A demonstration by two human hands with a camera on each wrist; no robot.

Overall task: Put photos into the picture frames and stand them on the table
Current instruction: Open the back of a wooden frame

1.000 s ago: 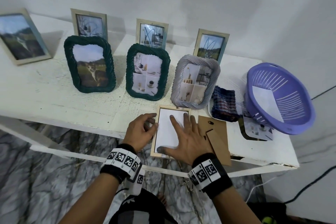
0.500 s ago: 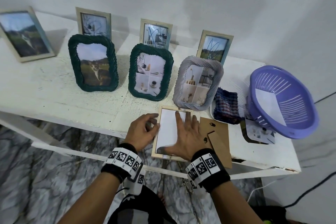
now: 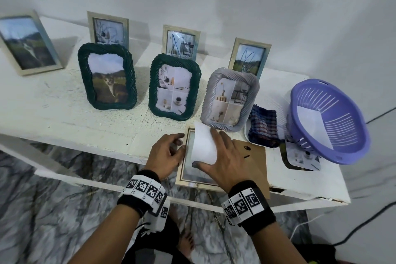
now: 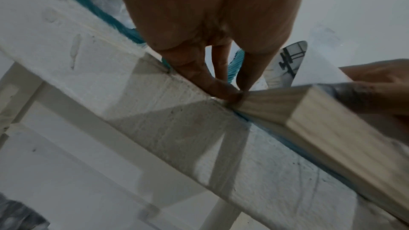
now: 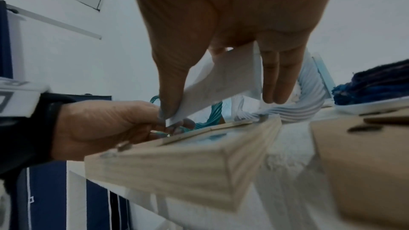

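Whereas the photo (image 3: 203, 146) lay flat in the wooden frame (image 3: 190, 174) half a second ago, it now bows upward over the frame's far half. The right hand (image 3: 227, 163) pinches it between the thumb and spread fingers, white back up. Left of the frame, the left hand (image 3: 166, 156) grips its rail with bunched fingertips. Right of it lies the backing board (image 3: 255, 156) — beyond it stands a grey frame (image 3: 230, 100). The wooden frame lies face down on the table (image 3: 64, 118), long axis pointing toward the grey frame.

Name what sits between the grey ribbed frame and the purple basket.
A folded checked cloth lies there; the head view shows it.
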